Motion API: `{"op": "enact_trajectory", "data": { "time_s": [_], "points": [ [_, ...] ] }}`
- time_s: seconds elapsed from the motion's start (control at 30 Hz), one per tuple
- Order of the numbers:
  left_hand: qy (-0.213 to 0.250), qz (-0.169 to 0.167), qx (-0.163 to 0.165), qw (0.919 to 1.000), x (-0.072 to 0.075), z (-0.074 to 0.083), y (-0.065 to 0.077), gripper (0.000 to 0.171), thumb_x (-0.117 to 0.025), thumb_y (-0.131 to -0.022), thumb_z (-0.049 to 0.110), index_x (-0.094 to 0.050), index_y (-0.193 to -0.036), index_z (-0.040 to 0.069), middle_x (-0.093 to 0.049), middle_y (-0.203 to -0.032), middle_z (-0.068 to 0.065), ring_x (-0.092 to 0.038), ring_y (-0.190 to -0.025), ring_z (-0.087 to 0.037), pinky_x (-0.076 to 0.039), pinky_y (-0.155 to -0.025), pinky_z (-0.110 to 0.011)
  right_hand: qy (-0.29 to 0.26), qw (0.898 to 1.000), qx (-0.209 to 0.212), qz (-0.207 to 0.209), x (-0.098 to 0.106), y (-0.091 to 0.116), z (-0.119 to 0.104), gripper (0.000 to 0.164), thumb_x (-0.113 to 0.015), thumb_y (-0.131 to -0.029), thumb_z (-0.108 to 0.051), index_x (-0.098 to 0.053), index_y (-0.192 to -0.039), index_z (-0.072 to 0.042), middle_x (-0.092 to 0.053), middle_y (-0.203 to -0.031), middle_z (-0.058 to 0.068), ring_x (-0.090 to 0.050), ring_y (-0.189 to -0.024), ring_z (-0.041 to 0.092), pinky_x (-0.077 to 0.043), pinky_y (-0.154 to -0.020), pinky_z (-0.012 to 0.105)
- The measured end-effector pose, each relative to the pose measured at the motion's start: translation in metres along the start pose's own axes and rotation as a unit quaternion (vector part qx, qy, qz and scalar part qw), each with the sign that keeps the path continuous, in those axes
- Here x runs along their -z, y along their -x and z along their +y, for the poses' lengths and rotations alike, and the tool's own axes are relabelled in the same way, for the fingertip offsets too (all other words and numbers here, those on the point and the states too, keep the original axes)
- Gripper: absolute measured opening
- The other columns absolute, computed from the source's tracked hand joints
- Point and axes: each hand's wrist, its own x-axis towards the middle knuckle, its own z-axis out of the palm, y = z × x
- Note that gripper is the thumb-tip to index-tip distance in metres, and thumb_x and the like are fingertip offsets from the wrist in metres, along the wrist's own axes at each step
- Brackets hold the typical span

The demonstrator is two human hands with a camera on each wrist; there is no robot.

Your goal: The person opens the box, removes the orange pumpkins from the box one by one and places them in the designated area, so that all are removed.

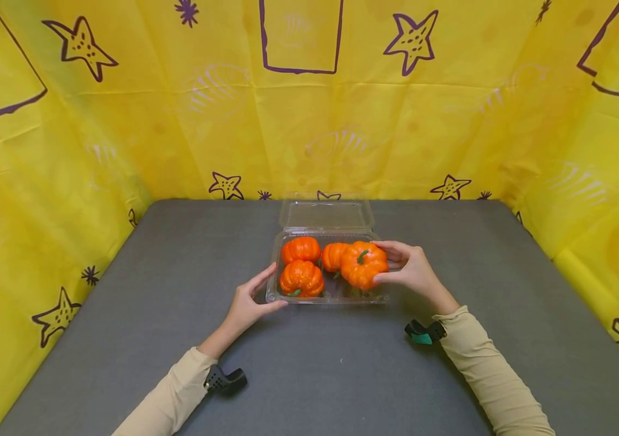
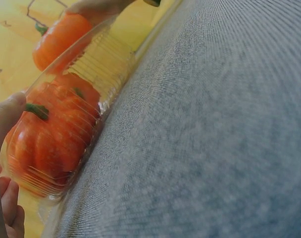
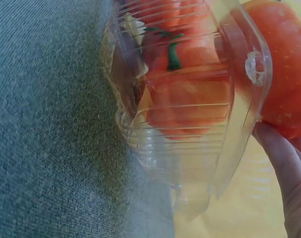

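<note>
A clear plastic clamshell container sits on the table with its lid tipped back. My left hand grips its left side, thumb at the front corner and fingers along the side wall. In the left wrist view the thumb lies at the rim. My right hand holds a small orange pumpkin with a green stem, raised over the container's right half. Inside are a front left pumpkin, a back left pumpkin and a back right pumpkin, the last partly hidden by the held one.
The grey cloth-covered table stretches around the container. A yellow curtain with starfish drawings hangs behind the table and along both sides. Black devices are strapped to the left wrist and right wrist.
</note>
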Motion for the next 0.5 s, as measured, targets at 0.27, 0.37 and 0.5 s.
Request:
{"op": "enact_trajectory", "data": {
  "time_s": [0.27,0.37,0.5],
  "points": [
    [0.000,0.001,0.006,1.0000,0.000,-0.001,0.001,0.068,-0.075,-0.061,-0.012,-0.044,-0.121,-0.017,-0.043,-0.125,-0.028,-0.041,-0.115,-0.038,-0.033,-0.094,-0.027,-0.033,0.998,-0.040,0.028,0.006,0.000,0.015,0.057,-0.076,-0.063,0.007,-0.051,-0.114,0.015,-0.056,-0.108,0.027,-0.062,-0.089,0.014,-0.049,-0.074,0.030],
    [0.001,0.002,0.009,1.0000,0.000,0.000,0.001,0.068,-0.075,-0.061,-0.012,-0.044,-0.121,-0.017,-0.043,-0.125,-0.028,-0.041,-0.115,-0.037,-0.033,-0.094,-0.026,-0.037,0.997,-0.046,0.039,0.008,0.000,0.017,0.056,-0.076,-0.065,0.005,-0.052,-0.114,0.014,-0.058,-0.108,0.022,-0.062,-0.089,0.015,-0.049,-0.074,0.030],
    [0.003,0.002,0.009,1.0000,0.000,0.000,0.000,0.068,-0.075,-0.061,-0.012,-0.044,-0.121,-0.017,-0.043,-0.125,-0.028,-0.041,-0.115,-0.038,-0.032,-0.094,-0.025,-0.046,0.996,-0.052,0.059,0.011,0.000,0.018,0.054,-0.076,-0.065,0.006,-0.052,-0.113,0.014,-0.062,-0.105,0.010,-0.062,-0.088,0.015,-0.049,-0.074,0.029]
  ]
}}
